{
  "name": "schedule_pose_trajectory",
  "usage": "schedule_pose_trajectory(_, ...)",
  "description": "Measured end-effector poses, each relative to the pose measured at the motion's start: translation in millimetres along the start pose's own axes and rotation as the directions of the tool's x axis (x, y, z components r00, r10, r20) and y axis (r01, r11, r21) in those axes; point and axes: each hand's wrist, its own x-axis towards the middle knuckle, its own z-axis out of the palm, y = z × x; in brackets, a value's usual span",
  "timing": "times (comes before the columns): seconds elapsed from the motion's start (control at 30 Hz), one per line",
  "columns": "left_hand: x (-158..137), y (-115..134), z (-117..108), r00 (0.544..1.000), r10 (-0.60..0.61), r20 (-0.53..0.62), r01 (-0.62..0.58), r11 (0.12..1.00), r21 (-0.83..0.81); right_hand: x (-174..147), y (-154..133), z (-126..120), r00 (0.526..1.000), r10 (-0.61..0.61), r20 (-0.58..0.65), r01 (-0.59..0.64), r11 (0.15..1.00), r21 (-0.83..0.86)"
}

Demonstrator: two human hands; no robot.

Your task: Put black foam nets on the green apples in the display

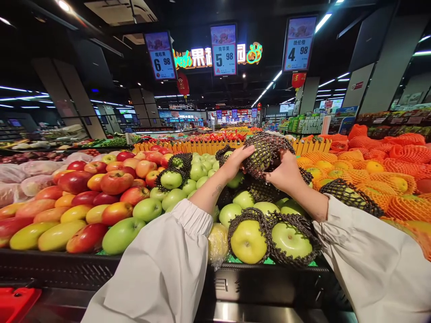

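Between my left fingers (248, 151) and my right fingers (286, 162) sits a rounded green apple (266, 154) in knobbly black netting; both sets are clamped on the mesh from opposite sides, my right thumb low against it, though some fingertips are hidden. Just below my fingers lie smooth, glossy bare apples (230, 213). Nearer to me than the fingers, two plump netted apples (248, 241) bulge side by side at the black, perforated rim (60, 269), next to a yellow fruit in crinkled clear wrap (218, 242). Well left of my fingers, shiny red-and-yellow fruit (116, 183) heaps up, some round, some long; to their right, oranges (373, 167) nestle among diamond-patterned orange sleeves (400, 184). Behind my fingers runs a slatted yellow fence (191, 147)
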Motion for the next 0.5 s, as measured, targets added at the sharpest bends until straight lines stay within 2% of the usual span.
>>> schedule_pose_trajectory(0.07, 2, -1, 1, 0.998, -0.029, -0.047, 0.026, 0.998, -0.052, -1, 2, 1, 0.998, 0.055, 0.025, -0.055, 0.998, 0.03)
schedule_pose_trajectory(0.13, 4, -2, 3, 0.997, -0.002, -0.072, -0.005, 0.995, -0.101, -2, 4, 3, 0.995, 0.095, 0.041, -0.097, 0.994, 0.046)
schedule_pose_trajectory(0.2, 6, -3, 6, 0.993, 0.042, -0.114, -0.055, 0.992, -0.109, -2, 5, 4, 0.996, 0.089, 0.03, -0.09, 0.996, 0.022)
schedule_pose_trajectory(0.33, 7, -3, 11, 0.962, 0.099, -0.254, -0.12, 0.99, -0.069, -1, -3, -2, 0.997, -0.046, -0.059, 0.042, 0.997, -0.071)
schedule_pose_trajectory(0.43, 10, -1, 8, 0.935, 0.127, -0.332, -0.174, 0.978, -0.118, -3, -15, -9, 0.971, -0.19, -0.142, 0.173, 0.977, -0.127)
schedule_pose_trajectory(0.5, 12, 1, 1, 0.913, 0.135, -0.386, -0.202, 0.969, -0.139, -5, -23, -13, 0.955, -0.239, -0.174, 0.217, 0.967, -0.137)
